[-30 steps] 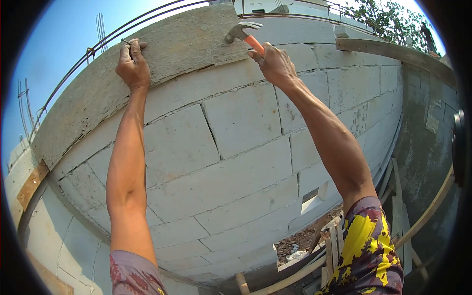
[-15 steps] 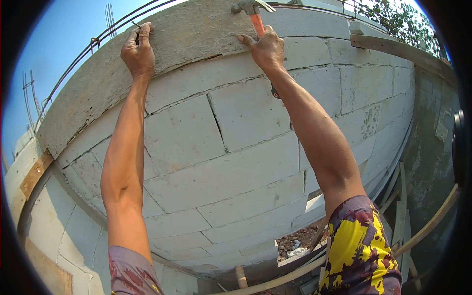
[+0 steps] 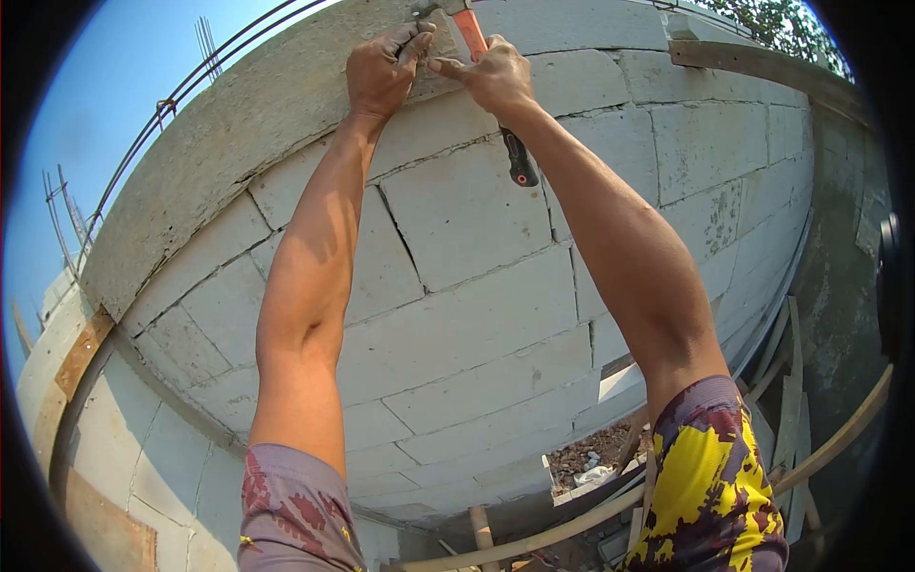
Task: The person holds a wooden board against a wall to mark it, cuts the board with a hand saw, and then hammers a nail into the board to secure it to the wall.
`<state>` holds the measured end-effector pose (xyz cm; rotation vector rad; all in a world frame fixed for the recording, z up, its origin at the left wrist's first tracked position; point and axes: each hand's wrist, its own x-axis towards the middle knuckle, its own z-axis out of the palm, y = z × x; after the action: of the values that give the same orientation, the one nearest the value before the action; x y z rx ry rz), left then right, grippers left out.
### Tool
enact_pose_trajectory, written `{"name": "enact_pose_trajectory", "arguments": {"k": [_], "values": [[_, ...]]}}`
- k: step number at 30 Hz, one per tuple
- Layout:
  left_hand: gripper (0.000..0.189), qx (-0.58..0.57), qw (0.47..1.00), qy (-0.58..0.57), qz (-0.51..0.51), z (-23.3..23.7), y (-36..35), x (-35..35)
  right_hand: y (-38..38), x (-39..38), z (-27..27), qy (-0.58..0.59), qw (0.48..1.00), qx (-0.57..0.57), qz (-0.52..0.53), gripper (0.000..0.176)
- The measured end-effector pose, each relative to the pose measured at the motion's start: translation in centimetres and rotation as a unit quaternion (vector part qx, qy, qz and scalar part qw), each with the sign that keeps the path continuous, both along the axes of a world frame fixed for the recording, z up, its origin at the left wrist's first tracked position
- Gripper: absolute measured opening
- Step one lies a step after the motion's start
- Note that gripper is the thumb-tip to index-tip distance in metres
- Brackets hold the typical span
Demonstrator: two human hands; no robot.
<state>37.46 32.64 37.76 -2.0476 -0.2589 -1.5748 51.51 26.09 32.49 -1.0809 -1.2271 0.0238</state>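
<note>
Wall: pale grey block wall [image 3: 467, 315], matt, chalky, with rough joints.
Plank: grey rough plank [image 3: 238, 124] along the wall's top, gritty, concrete-like.
Hammer: orange-handled hammer [image 3: 469, 33] at the wall's top, smooth shaft, dull metal head, black rubbery grip.

At the grey concrete board [image 3: 238, 124] topping the block wall [image 3: 457, 315], the left hand [image 3: 381, 71] lies just left of the right hand [image 3: 491, 76]. An orange-handled hammer [image 3: 518, 157] stands between them.

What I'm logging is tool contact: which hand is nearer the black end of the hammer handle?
Right. The right hand grips the hammer on its orange shaft, just above the black end. The left hand is farther up-left, by the hammer head.
</note>
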Motion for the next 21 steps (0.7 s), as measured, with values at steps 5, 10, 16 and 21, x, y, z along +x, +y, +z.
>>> {"name": "enact_pose_trajectory", "arguments": {"k": [5,10,16,21], "values": [[0.02,-0.021,1.0,-0.016,-0.012,0.0,0.1,0.1,-2.9,6.7,-2.9,0.063,0.978,0.069,0.189,0.04],[0.022,-0.018,1.0,-0.004,-0.019,-0.2,-0.1,0.1,-7.1,9.4,-5.2,-0.094,0.995,-0.036,0.015,0.038],[0.02,0.014,1.0,0.004,0.011,-0.1,-0.2,0.2,-10.3,7.6,-1.3,-0.173,0.976,0.129,-0.013,0.039],[0.02,0.019,1.0,-0.001,0.003,-0.1,-0.3,0.3,-4.6,4.4,0.6,-0.117,0.96,0.254,-0.02,0.041]]}}
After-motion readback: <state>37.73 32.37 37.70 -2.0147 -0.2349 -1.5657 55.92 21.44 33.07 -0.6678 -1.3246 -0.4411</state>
